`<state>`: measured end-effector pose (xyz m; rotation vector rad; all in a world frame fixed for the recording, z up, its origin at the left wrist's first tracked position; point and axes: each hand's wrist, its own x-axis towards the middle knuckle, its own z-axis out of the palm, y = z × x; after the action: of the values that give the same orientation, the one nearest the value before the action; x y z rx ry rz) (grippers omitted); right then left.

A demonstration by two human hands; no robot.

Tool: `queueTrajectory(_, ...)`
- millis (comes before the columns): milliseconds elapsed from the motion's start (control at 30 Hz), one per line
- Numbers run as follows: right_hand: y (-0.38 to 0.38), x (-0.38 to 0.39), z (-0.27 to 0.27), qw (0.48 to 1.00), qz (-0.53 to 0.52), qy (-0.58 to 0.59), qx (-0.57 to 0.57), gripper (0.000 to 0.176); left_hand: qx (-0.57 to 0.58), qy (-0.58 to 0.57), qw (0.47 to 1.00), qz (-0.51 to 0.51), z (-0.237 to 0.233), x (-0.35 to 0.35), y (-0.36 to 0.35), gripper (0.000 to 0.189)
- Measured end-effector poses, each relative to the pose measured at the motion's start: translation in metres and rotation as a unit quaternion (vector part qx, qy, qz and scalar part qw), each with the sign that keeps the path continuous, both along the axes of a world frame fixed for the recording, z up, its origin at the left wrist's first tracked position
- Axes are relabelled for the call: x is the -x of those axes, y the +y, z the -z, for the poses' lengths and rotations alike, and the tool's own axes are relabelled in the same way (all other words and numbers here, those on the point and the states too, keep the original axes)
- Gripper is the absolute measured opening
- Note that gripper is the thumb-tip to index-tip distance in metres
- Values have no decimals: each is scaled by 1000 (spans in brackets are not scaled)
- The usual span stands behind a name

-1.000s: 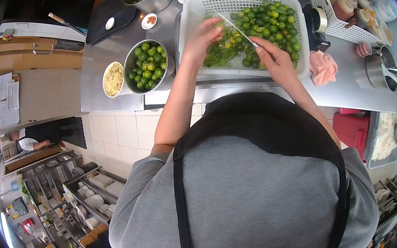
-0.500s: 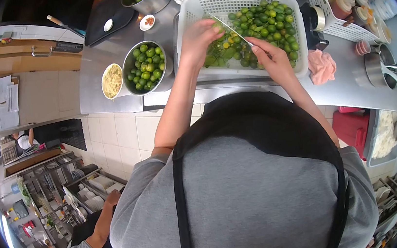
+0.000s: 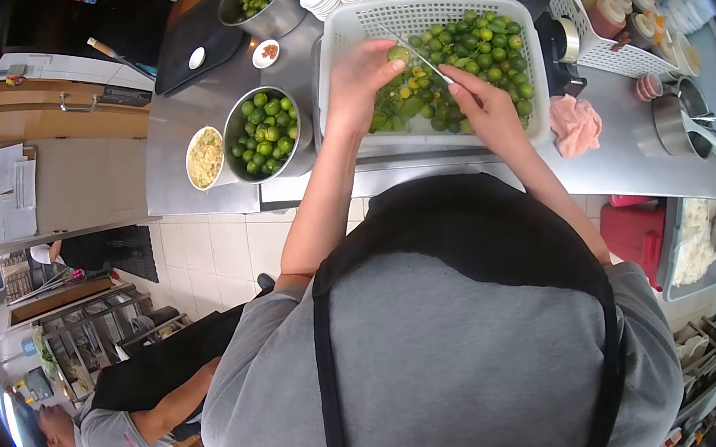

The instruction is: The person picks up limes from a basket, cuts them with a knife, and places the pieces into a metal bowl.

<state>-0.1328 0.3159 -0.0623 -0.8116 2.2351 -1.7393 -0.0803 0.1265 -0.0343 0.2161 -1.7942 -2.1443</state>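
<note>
While left hand (image 3: 359,78) pinches lime (image 3: 398,55), right hand (image 3: 482,108) knife (image 3: 416,53), bowl (image 3: 294,162) flanks basket (image 3: 330,68).

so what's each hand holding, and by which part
Right hand grips a knife by its handle end; left hand pinches a lime between fingertips.

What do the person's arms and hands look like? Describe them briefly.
The left hand and right hand are bare, no gloves. Arms are uncovered below short grey sleeves. A black apron lies over the grey shirt. No watch or bracelet shows.
</note>
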Motion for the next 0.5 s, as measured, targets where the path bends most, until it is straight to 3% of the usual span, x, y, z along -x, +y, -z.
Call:
queueTrajectory(67, 4, -5, -8, 998, -22, -41, -37, 29, 18, 3, 1000, -22, 6, 2, -6, 25)
queueTrajectory(133, 5, -13, -11, 998, -40, -39, 41, 29, 17, 8, 996, -87, 8, 6, -13, 23)
queueTrajectory(233, 7, -19, -11, 997, -48, 1, 53, 29, 10, 17, 993, -119, 8, 7, -19, 22)
queueTrajectory(367, 9, -20, -10, 998, -38, 8, 48, 29, 9, 43, 990, -133, 13, 9, -20, 29)
queueTrajectory(433, 9, -17, -13, 999, -25, 26, 3, 28, 78, -1, 988, -133, 14, 9, -19, 30)
queueTrajectory(500, 5, -12, -11, 999, -16, 28, 7, 28, 76, -6, 991, -112, 16, 8, -10, 31)
